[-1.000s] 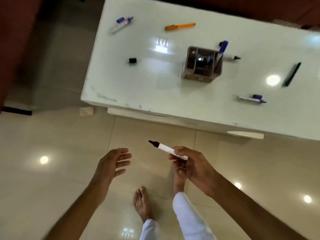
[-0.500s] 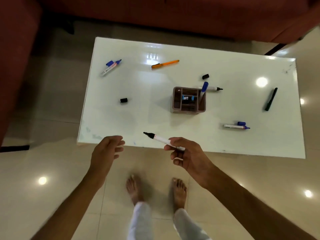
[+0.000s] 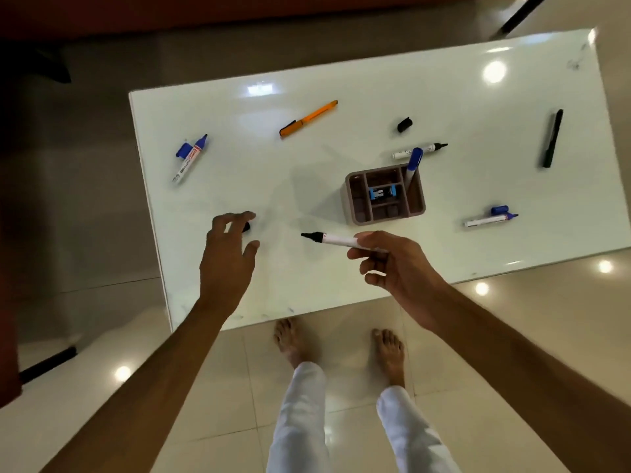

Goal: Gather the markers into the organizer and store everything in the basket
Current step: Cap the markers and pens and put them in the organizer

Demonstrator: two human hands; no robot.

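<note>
My right hand (image 3: 397, 264) holds an uncapped white marker with a black tip (image 3: 333, 238), pointing left above the white table (image 3: 307, 288). My left hand (image 3: 227, 254) is spread over a small black cap (image 3: 246, 227) on the table, fingertips at it. The brown organizer (image 3: 386, 194) stands mid-table with one blue-capped marker (image 3: 413, 165) upright in it. Loose on the table lie a blue marker (image 3: 189, 158), an orange pen (image 3: 307, 117), a white black-tipped marker (image 3: 421, 150), another black cap (image 3: 404, 124), a black pen (image 3: 553, 138) and a blue marker (image 3: 490, 218). No basket is visible.
My bare feet (image 3: 341, 343) stand on the glossy tiled floor just before the table's near edge. A dark red sofa (image 3: 102, 11) runs along the far side and left. A black bar (image 3: 47, 363) lies on the floor at the left.
I have stepped up to the table. My left hand has reached out over the table to the small black cap. My right hand still holds the uncapped marker, now above the tabletop.
</note>
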